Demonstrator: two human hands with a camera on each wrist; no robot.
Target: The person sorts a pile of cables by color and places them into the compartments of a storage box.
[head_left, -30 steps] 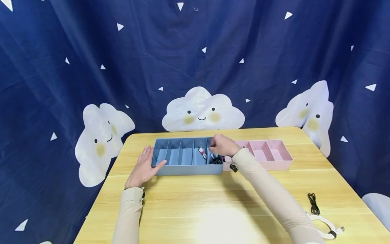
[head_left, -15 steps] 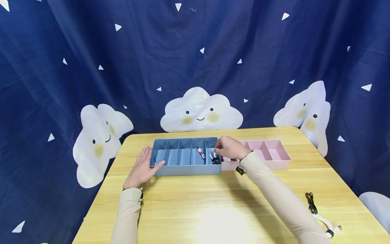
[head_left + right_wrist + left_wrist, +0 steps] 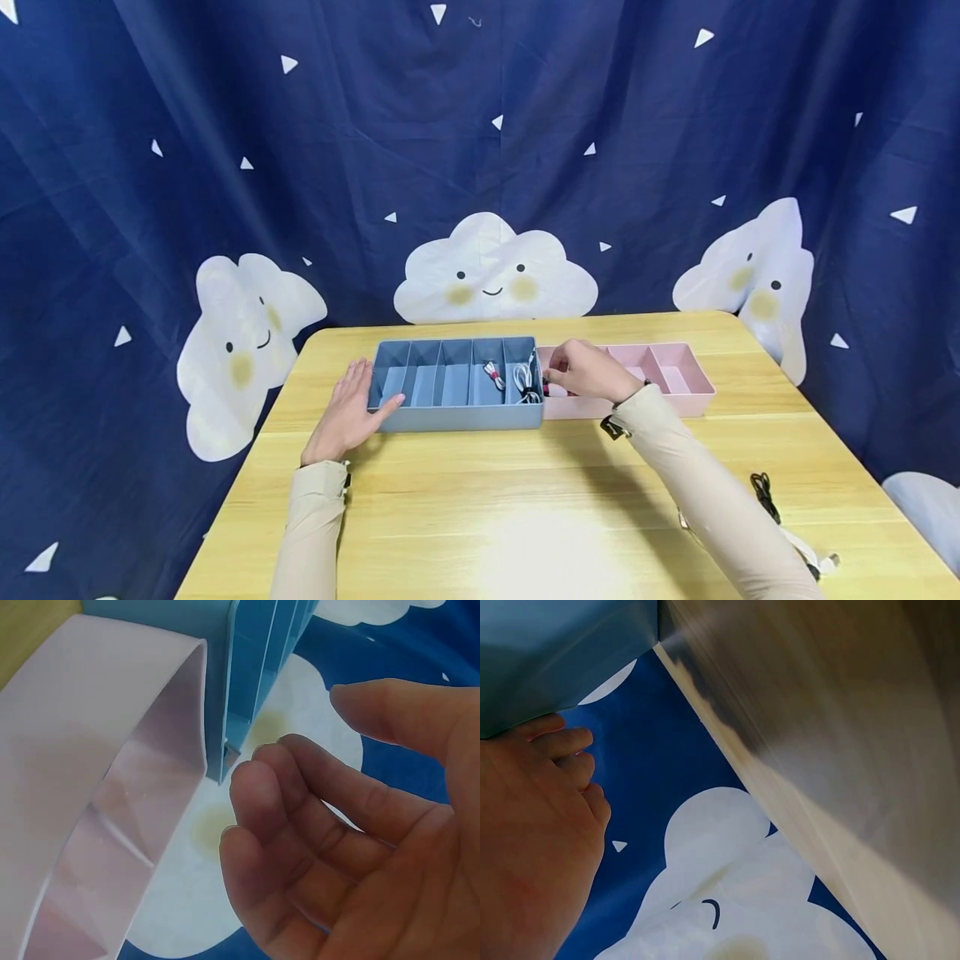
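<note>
A blue divided organizer box [image 3: 457, 419] stands at the back of the table. My left hand [image 3: 347, 415] rests against its left end with thumb spread over the front rim. In its second compartment from the right lies a white cable bundle [image 3: 493, 376] with a red tie. The rightmost compartment holds a white cable [image 3: 522, 382] with a black part. My right hand [image 3: 588, 371] hovers over the left part of a pink divided box [image 3: 675, 406]. In the right wrist view its fingers are loosely bent, thumb apart, holding nothing. Something red and black [image 3: 556, 390] lies partly hidden beneath it.
The pink box butts against the blue box's right end. At the table's right front lie a bundled black cable [image 3: 763, 493] and a white cable [image 3: 802, 546], the latter partly covered by the right sleeve. A dark blue cloud-patterned curtain [image 3: 337, 167] hangs behind.
My right hand has moved right, from above the blue box's rightmost compartment to over the pink box, uncovering the white cable there. My left hand stays on the blue box's left end.
</note>
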